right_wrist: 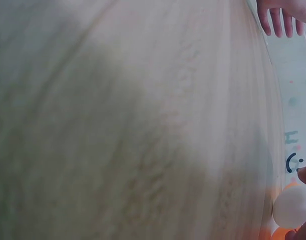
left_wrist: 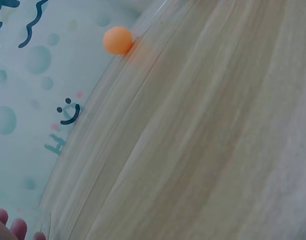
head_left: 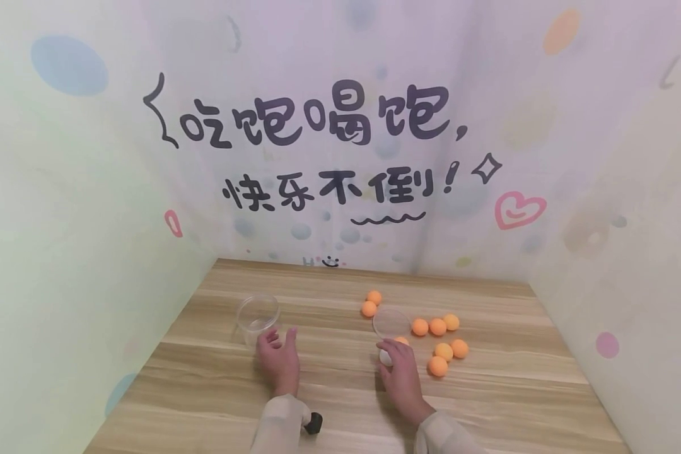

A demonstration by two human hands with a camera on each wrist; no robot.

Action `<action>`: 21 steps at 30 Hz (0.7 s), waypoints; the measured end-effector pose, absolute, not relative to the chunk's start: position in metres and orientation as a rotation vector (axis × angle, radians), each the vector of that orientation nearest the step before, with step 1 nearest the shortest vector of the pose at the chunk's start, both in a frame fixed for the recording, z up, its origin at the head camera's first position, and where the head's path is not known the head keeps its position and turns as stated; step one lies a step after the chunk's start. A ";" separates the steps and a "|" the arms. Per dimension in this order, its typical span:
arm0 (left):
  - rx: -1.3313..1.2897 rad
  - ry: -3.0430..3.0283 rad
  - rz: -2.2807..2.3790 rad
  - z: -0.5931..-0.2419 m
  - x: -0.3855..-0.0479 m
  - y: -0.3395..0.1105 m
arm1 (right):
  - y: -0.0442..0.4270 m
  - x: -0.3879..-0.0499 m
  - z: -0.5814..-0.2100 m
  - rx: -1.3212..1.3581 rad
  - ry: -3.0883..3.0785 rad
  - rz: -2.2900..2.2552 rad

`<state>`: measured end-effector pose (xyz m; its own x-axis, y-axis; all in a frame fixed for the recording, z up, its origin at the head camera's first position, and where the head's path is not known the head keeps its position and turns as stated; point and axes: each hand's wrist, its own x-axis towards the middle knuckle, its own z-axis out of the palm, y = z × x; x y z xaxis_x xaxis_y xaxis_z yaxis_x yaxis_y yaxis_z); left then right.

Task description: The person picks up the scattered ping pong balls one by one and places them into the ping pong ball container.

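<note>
A white ping-pong ball sits on the table among orange ones. My right hand is at it; the right wrist view has the white ball between thumb and fingers. An orange ball lies just beyond, partly hidden by this hand. My left hand is beside the near side of a clear plastic jar, its thumb raised and nothing gripped; whether its fingertips touch the jar is hard to tell. In the right wrist view, the fingers of that left hand hang loosely.
A transparent round lid or ring lies beyond the right hand. Orange balls lie in groups: two behind, and several at the right. The wood-grain table meets a printed curtain at its back edge.
</note>
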<state>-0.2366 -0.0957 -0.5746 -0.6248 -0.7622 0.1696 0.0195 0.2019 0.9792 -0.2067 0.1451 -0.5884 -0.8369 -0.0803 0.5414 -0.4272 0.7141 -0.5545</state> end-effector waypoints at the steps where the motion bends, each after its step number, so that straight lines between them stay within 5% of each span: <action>1: 0.704 -1.801 -1.476 -0.575 -0.237 -0.096 | 0.145 -0.207 -0.588 0.394 -2.427 0.956; 21: 0.940 -1.587 -1.439 -0.571 -0.237 -0.111 | 0.145 -0.208 -0.593 0.490 -2.402 0.908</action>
<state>-0.2371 -0.1110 -0.5710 -0.4212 -0.9044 0.0686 -0.0200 0.0848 0.9962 -0.2085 0.1451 -0.5931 -0.7986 -0.1461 0.5839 -0.4957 0.7099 -0.5004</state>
